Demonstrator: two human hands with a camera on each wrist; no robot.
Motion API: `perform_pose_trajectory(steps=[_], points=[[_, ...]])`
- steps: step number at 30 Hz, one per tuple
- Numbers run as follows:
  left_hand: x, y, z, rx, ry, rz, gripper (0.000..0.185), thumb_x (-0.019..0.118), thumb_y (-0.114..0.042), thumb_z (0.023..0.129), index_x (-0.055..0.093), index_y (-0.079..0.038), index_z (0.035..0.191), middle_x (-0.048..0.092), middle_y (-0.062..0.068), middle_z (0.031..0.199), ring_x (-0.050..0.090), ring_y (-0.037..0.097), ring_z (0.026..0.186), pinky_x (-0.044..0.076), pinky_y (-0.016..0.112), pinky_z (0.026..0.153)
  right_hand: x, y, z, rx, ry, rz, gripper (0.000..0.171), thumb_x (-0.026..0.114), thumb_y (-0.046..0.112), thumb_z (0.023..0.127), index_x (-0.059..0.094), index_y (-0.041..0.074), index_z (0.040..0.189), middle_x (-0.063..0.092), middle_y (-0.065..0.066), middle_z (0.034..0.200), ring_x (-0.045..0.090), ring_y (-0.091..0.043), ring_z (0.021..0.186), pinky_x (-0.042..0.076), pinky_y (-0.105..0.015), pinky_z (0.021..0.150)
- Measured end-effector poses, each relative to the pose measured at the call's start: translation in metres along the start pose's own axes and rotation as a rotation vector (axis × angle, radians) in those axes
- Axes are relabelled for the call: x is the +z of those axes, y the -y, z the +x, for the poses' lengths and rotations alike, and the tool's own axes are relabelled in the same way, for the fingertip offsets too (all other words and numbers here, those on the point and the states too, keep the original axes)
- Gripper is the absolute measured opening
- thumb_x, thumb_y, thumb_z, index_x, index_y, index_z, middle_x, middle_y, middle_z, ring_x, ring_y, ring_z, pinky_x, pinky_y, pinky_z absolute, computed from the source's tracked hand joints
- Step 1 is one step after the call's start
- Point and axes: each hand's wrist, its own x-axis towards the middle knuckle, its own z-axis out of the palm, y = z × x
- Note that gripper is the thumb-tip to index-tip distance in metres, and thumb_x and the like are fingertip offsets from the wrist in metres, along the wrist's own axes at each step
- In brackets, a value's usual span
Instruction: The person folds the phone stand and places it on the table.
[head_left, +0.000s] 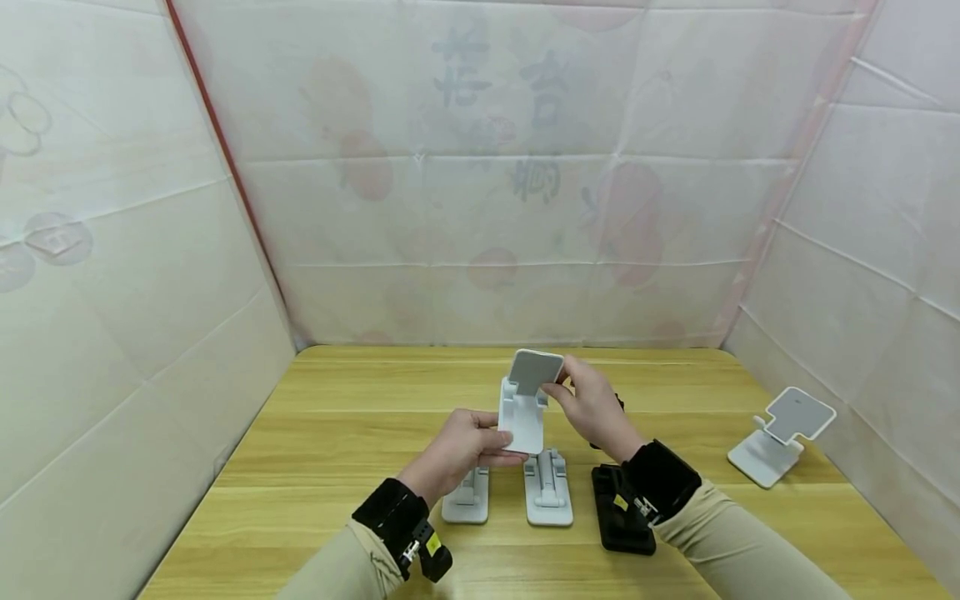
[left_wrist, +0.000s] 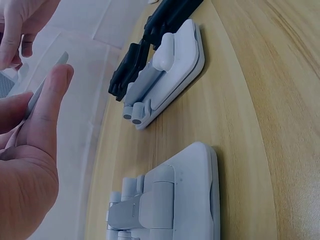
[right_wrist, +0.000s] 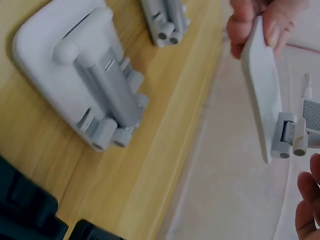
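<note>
Head view shows both hands holding one white phone stand (head_left: 525, 400) above the table (head_left: 337, 433): left hand (head_left: 461, 446) pinches its base, right hand (head_left: 592, 404) pinches its top plate. Two folded white stands (head_left: 549, 487) lie below.

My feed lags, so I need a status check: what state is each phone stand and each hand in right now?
White phone stand in hand: lifted off the table, partly unfolded, plate tilted up.
Left hand: grips its base.
Right hand: pinches its top plate.
Left white stand: folded flat on table.
Middle white stand: folded flat.
Black stand: folded flat, partly hidden by the right wrist.
Far-right white stand: unfolded, standing.
</note>
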Motion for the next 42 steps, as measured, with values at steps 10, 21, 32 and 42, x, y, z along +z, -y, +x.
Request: perform_pose_trajectory(steps=[10,21,32,42], points=[[0.002,0.002,-0.001,0.014,0.008,0.004,0.037,0.061,0.0,0.099,0.059,0.011,0.134,0.07,0.027,0.116,0.075,0.036,0.098,0.062,0.042,0.09,0.003,-0.006,0.001,-0.2,-0.141,-0.152,0.019,0.077,0.001,0.089,0.065,0.004,0.103,0.065,-0.006,0.091,0.058,-0.021,0.083,0.05,-0.037,0.071],[0.003,0.001,-0.003,0.01,0.001,-0.007,0.039,0.059,0.0,0.1,0.056,0.012,0.138,0.07,0.027,0.116,0.074,0.037,0.099,0.061,0.044,0.091,0.004,-0.009,0.002,-0.324,-0.217,-0.204,0.019,0.079,0.004,0.087,0.062,0.007,0.097,0.065,-0.004,0.088,0.059,-0.022,0.081,0.049,-0.038,0.074],[-0.003,-0.002,-0.003,0.024,-0.039,0.002,0.04,0.058,0.0,0.101,0.054,0.012,0.139,0.069,0.027,0.118,0.074,0.035,0.101,0.063,0.038,0.088,-0.007,0.005,0.009,-0.446,-0.302,-0.194,0.027,0.079,-0.002,0.086,0.064,0.002,0.107,0.064,-0.009,0.097,0.062,-0.022,0.087,0.055,-0.036,0.073],[-0.006,-0.001,-0.006,0.017,-0.056,-0.024,0.042,0.059,0.001,0.1,0.053,0.013,0.139,0.069,0.028,0.117,0.074,0.037,0.1,0.063,0.039,0.088,-0.006,0.01,0.01,-0.528,-0.345,-0.209,0.027,0.08,-0.008,0.08,0.062,0.006,0.094,0.062,-0.006,0.086,0.055,-0.018,0.075,0.048,-0.034,0.062]])
